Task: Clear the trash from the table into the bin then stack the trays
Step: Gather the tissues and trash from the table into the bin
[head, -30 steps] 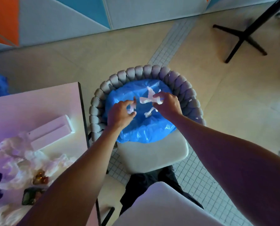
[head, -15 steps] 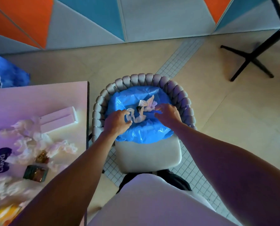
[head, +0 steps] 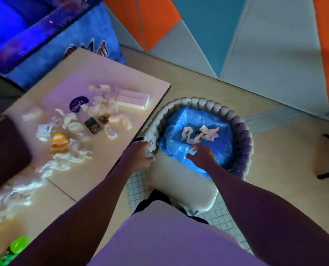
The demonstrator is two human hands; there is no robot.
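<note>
Blue plastic is lining the bin (head: 181, 148), which is being seen set on a pale chair seat (head: 181, 181) just beside the table (head: 94, 169). A few white tissue scraps (head: 199, 133) are lying in the liner. The right hand (head: 202, 155) is being held over the liner's near edge, fingers loosely spread and nothing gripped. The left hand (head: 138, 156) is being held between the table edge and the chair's ribbed backrest (head: 242, 139); its fingers are curled, and something pale is showing at them, but whether it is a tissue or the chair rim cannot be told.

The remaining trash is lying to the left of both hands, so the left hand is judged the nearer one for the coming reach. Crumpled white tissues (head: 73, 129) are scattered in a band running from the table's far middle down toward its near left corner. Among them an orange-and-white wrapper (head: 59, 144), a small green packet (head: 92, 126) and a brown foil piece (head: 103, 119) are sitting close together. A white rectangular box (head: 132, 101) is lying near the far edge with its long axis roughly along that edge. A green object (head: 15, 246) is partly showing at the near corner, blurred. A dark tray-like slab (head: 4, 150) is lying at the far left, well apart from the bin. Nothing is standing between the left hand and the nearest tissues; the table edge alone is to be crossed.
</note>
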